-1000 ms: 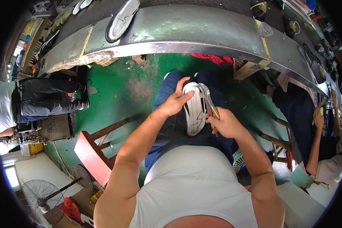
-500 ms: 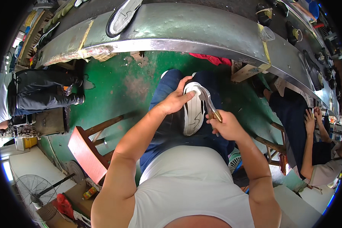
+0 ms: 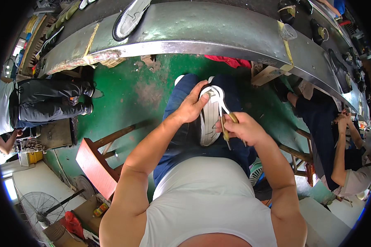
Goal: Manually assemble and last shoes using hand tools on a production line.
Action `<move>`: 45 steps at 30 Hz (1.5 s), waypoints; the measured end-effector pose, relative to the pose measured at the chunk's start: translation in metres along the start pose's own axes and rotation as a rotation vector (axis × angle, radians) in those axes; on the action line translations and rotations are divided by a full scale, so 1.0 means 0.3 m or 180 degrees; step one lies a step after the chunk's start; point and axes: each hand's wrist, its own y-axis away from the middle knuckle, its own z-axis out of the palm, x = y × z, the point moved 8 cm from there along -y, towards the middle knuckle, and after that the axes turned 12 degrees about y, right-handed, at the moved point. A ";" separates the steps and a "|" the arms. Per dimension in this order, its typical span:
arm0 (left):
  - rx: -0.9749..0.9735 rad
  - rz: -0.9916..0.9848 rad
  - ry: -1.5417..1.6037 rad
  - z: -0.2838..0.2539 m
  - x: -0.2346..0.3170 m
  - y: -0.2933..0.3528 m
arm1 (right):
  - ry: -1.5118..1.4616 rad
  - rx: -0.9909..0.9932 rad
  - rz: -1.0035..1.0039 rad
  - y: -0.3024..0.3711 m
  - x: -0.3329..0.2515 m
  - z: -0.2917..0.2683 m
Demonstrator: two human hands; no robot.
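One white, grey-striped shoe sole-up [image 3: 210, 117] rests on the person's lap, at twelve o'clock from the torso, probably so the thighs steady it. The left hand [image 3: 192, 106] is curled over the shoe's toe end at its ten o'clock side, pressing it down. The right hand [image 3: 242, 128], at the shoe's three o'clock, is closed around one pair of yellow-handled metal pincers [image 3: 226, 119] whose tips meet the sole's edge. On the long grey metal workbench [image 3: 218, 29] lies one more white sole [image 3: 130, 18] at eleven o'clock. One red wooden stool [image 3: 95, 164] stands at eight o'clock.
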 end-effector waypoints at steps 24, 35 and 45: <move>0.0389 -0.0588 0.1853 -0.094 -0.043 0.063 | 0.3890 0.0820 -0.0426 -0.081 -0.041 0.035; 0.0662 -0.0508 0.1235 -0.141 -0.126 0.011 | 0.1593 0.0893 -0.0879 -0.063 -0.182 0.001; 0.0688 -0.0216 0.1412 -0.113 -0.060 0.024 | 0.1096 0.1354 -0.0506 -0.146 0.043 -0.108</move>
